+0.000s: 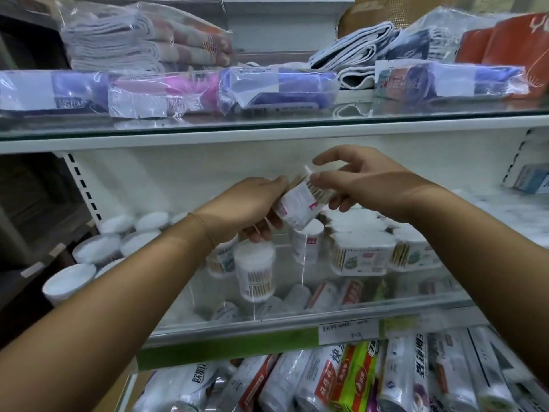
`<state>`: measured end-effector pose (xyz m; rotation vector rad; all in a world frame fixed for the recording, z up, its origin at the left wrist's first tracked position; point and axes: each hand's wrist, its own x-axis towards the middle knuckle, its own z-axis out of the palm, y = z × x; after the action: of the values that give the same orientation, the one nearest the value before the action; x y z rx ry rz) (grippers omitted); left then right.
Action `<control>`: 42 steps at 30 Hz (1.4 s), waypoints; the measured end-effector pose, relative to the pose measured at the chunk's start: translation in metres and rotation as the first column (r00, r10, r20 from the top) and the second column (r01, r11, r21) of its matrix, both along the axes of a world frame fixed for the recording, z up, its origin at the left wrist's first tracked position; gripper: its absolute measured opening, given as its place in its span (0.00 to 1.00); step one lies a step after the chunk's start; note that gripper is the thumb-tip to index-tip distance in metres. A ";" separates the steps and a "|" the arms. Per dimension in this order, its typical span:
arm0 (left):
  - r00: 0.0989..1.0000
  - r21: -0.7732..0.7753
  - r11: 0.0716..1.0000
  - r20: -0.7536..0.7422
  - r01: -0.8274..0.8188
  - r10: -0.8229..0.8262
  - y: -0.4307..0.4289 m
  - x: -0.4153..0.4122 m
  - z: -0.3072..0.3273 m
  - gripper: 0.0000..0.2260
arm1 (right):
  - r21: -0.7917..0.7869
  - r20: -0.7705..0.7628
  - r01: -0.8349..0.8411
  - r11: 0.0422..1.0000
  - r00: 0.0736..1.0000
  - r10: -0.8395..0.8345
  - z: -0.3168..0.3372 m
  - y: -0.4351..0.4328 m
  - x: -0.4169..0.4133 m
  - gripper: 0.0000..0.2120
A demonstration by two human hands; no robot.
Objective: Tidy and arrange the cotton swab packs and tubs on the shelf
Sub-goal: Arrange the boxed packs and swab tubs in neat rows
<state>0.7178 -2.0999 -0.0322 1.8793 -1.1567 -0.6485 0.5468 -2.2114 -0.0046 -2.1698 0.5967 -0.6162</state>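
Observation:
A clear cotton swab tub (300, 200) with a white label is held tilted in mid-air above the middle shelf. My left hand (252, 208) grips its lower end from the left. My right hand (353, 179) holds its upper end, with fingers curled under it and thumb on its near side, index finger stretched out above. Below stand more swab tubs: a round one (255, 272) at the front, another (307, 243) behind it, and rectangular packs (361, 254) to the right. White-lidded round tubs (98, 248) crowd the shelf's left side.
The glass front rail (267, 325) of the middle shelf runs below the tubs. The upper glass shelf (267, 126) carries bagged cloths and towels. Rolls of bags (326, 382) fill the shelf beneath. A blue box (531, 179) sits at the far right.

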 end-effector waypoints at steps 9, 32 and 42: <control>0.979 -0.177 0.972 -0.099 0.157 -0.176 -0.006 -0.020 -0.005 0.11 | 0.174 0.106 -0.020 0.985 0.994 0.002 -0.010 -0.026 -0.005 0.10; 0.913 -0.214 0.935 -0.239 0.282 -0.331 -0.005 -0.008 -0.019 0.28 | 0.099 -0.033 0.019 0.995 0.999 -0.016 -0.013 -0.034 -0.006 0.21; 0.953 -0.174 0.944 -0.063 0.281 -0.295 -0.006 -0.002 -0.022 0.24 | 0.011 -0.079 -0.011 1.000 0.997 0.012 -0.018 -0.036 -0.007 0.16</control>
<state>0.7156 -2.1057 -0.0539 1.5423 -1.3976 -0.7636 0.5402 -2.2477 -0.0229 -2.1944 0.6273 -0.5214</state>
